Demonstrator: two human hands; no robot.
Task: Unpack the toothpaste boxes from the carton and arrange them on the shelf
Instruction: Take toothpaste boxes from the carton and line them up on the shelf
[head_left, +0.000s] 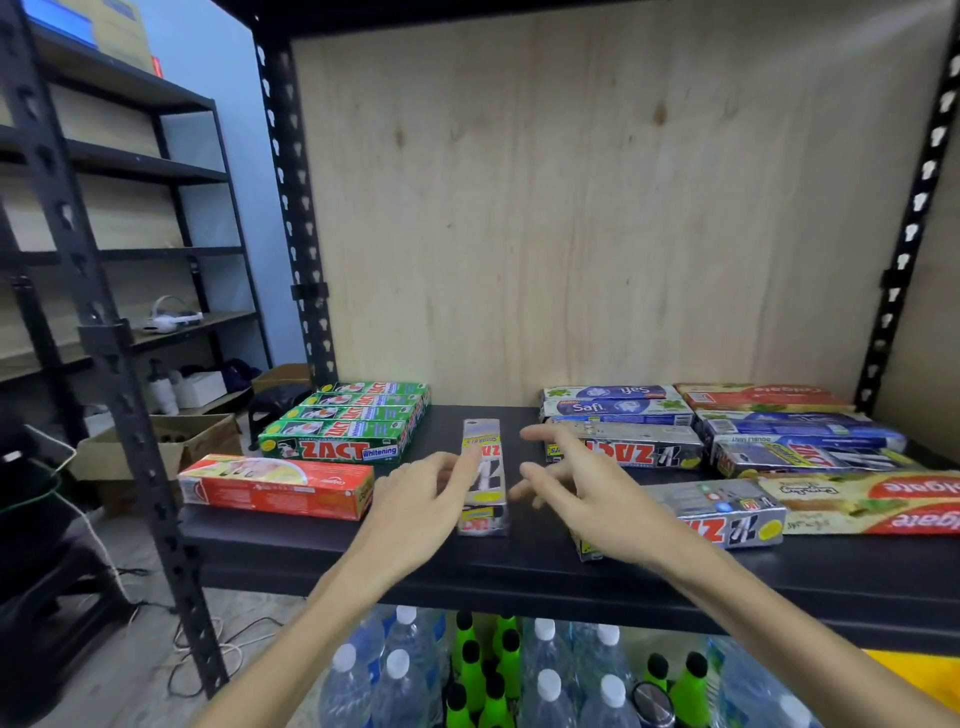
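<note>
At mid-shelf (519, 566), left hand (415, 499) fingertips nudge the silver box (484, 475) straight; right hand (576, 488), at three o'clock, hovers released, fingers spread, likely to square it.

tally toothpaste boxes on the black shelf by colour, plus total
Green Zact cardboard boxes: 4
Red Colgate cardboard boxes: 3
Silver Zact cardboard boxes: 4
Blue cardboard boxes, Safi included: 3
Total on the black metal shelf: 14

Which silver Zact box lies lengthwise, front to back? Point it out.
The silver Zact box between the hands, touched by the left hand. The other silver ones lie crosswise on the right.
</note>
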